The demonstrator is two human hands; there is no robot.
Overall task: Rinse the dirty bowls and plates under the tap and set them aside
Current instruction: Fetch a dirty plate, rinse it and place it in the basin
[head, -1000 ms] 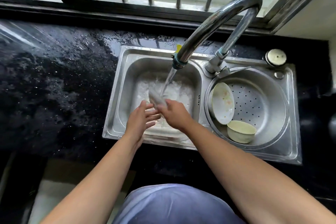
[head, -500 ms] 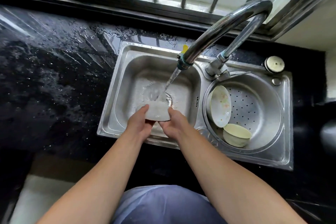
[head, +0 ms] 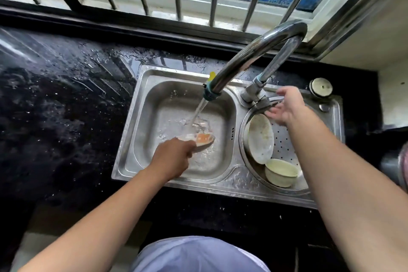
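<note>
Two hands are in view, the left hand [head: 171,157] and the right hand [head: 284,105]. There are three dishes: one bowl [head: 199,139] under the running water, one plate [head: 260,138] and one more bowl [head: 281,172] in the round basin. One tap [head: 254,55] serves two sink basins, the square basin [head: 154,99] and the round basin [head: 284,146].

head cam | looks steeply down, forward | close over sink [head: 234,181]
</note>
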